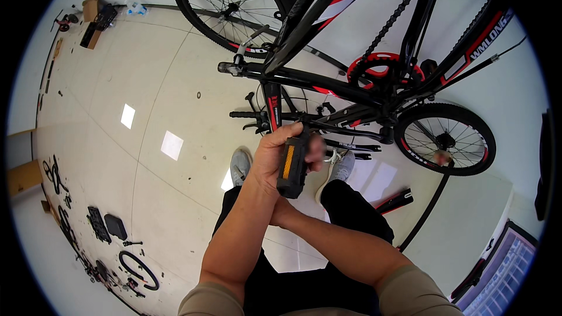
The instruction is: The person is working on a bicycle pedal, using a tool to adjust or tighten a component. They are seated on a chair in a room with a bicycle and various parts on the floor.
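A black bicycle pedal [294, 167] with an orange reflector is gripped in my left hand [270, 153]. The thumb lies along its top and blurred fingertips show on its far side. My right hand [283, 213] is behind and below my left wrist; its fingers are hidden, so whether it holds anything cannot be told. Just beyond the pedal is a black crank arm [357, 133]; whether the two are joined is unclear. Above lies the black, red and white bicycle frame [328, 20], with a red chainring [386, 69] and hanging chain [399, 9].
A wheel [234, 7] stands at the far left of the frame, another wheel [446, 140] at right. Handlebars [249, 115] lie near my shoes [240, 165]. Loose bicycle parts [98, 223] and a tyre [139, 270] are scattered at left. A pale table [462, 216] stands at right.
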Demonstrator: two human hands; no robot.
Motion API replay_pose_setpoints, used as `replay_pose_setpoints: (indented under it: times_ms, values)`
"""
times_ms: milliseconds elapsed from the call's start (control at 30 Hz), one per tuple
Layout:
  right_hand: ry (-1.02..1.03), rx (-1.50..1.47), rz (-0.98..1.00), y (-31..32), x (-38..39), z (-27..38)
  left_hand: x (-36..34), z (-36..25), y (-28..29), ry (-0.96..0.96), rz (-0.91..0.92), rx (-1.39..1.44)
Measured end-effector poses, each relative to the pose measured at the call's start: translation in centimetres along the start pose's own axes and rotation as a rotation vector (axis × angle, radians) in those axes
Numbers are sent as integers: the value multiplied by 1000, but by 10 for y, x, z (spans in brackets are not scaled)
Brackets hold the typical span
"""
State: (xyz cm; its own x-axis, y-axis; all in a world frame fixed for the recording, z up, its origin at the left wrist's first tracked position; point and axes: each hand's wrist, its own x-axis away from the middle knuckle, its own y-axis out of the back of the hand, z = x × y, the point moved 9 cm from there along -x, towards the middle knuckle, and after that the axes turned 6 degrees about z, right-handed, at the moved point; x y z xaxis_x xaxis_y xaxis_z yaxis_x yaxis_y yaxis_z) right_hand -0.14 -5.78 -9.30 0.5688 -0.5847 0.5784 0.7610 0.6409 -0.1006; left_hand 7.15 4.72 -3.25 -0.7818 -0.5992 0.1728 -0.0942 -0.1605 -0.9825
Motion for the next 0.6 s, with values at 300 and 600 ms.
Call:
replay_pose_setpoints:
  times_ms: [300,600]
  values:
    - [97,165,-21,-6,-11,2,19,-22,2,-57,-265,-431]
    - [117,163,-48,-5,-7,3,15,-17,-9,-62,-239,-257]
